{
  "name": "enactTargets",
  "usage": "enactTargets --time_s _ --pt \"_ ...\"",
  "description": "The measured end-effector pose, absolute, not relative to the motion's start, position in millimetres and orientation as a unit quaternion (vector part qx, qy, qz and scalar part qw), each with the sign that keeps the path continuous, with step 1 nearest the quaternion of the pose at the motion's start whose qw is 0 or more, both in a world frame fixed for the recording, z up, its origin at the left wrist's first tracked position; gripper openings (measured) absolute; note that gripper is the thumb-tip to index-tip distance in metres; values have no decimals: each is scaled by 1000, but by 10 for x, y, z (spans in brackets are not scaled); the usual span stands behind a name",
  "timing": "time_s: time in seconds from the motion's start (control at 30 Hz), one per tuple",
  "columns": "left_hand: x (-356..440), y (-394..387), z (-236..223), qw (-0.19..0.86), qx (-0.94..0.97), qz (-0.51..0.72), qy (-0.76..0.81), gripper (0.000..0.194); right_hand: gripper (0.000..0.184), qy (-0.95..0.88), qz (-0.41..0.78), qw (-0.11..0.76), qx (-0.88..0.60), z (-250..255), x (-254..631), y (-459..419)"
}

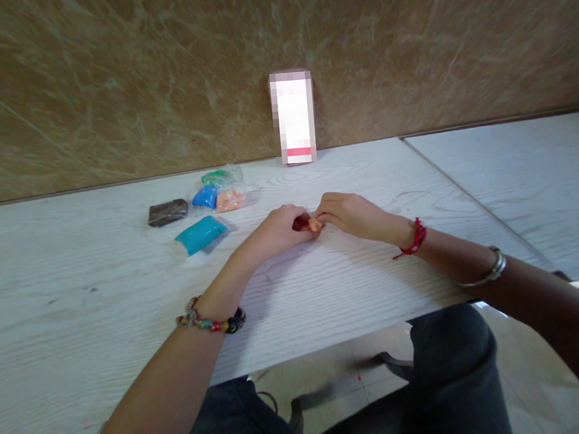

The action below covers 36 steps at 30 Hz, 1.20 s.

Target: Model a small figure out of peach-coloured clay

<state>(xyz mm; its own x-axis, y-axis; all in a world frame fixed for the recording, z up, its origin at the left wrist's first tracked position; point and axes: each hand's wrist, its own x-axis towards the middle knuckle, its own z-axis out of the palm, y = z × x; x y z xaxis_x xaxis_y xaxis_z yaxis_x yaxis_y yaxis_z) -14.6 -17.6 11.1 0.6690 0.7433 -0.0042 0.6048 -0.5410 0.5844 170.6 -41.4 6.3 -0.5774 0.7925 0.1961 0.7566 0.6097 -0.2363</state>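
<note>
A small lump of orange modelling clay (315, 225) is between my two hands, just above the white wood-grain table (124, 277). My left hand (285, 231) curls around it from the left, thumb and fingers closed on it. From the right, my right hand (346, 212) pinches at the same lump with its fingertips. Left of my hands lie a teal packet (201, 235), a dark brown packet (167, 212), a blue packet (206, 197) and a clear bag with peach-orange clay (230, 200). A green piece (215, 177) shows in clear plastic behind them.
A blurred-out phone-like screen (295, 116) leans upright against the brown marbled wall (109, 91). A seam (468, 193) runs across the table on the right. Below the front edge are my legs (456, 364) and a tiled floor.
</note>
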Motion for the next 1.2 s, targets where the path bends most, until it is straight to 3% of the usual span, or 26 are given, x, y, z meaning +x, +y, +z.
enactTargets --time_s 0.17,0.37,0.57,0.8,1.2 --pt "-174 -138 116 215 889 116 388 25 28 -867 37 159 -470 127 1762 -407" --pt "-234 -70 98 224 856 163 437 45 26 -841 82 193 -499 115 1893 -382" --pt "-261 -75 130 217 867 141 426 20 23 -841 114 207 -487 62 1955 -354" --pt "-206 -114 171 252 864 175 399 11 20 -849 110 219 -469 40 1947 -362" --pt "-164 -92 27 282 844 227 396 25 22 -853 108 217 -463 45 1931 -368"
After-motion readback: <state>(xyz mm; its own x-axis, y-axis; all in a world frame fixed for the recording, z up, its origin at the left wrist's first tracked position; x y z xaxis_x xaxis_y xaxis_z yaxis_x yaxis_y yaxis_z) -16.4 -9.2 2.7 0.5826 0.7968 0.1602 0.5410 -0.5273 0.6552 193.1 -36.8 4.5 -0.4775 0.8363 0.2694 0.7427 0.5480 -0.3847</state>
